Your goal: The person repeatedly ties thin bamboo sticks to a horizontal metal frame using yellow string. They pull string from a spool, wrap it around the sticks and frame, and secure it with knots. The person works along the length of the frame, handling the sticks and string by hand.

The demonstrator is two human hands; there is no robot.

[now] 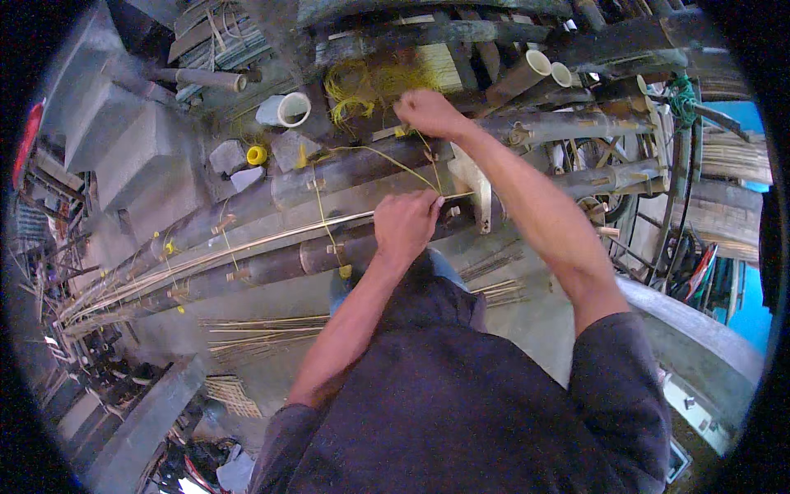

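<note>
Two dark bamboo poles, a far one (284,188) and a near one (317,257), lie side by side in front of me. Between them runs a bundle of thin pale bamboo strips (276,239), crossed by several yellow ties. My left hand (403,226) is closed around the strips, its thumb beside a yellow string (387,159). Farther off, my right hand (429,114) is a raised fist, from which string stretches down toward the left thumb. A pale wooden piece (480,204) spans the poles just right of my left hand.
A tangle of yellow string (354,86) lies beyond the poles. Near it are a white tube (293,109), a yellow roll (257,155) and stone blocks (229,156). Loose strips (263,329) lie on the floor. Grey concrete steps (144,140) stand at left.
</note>
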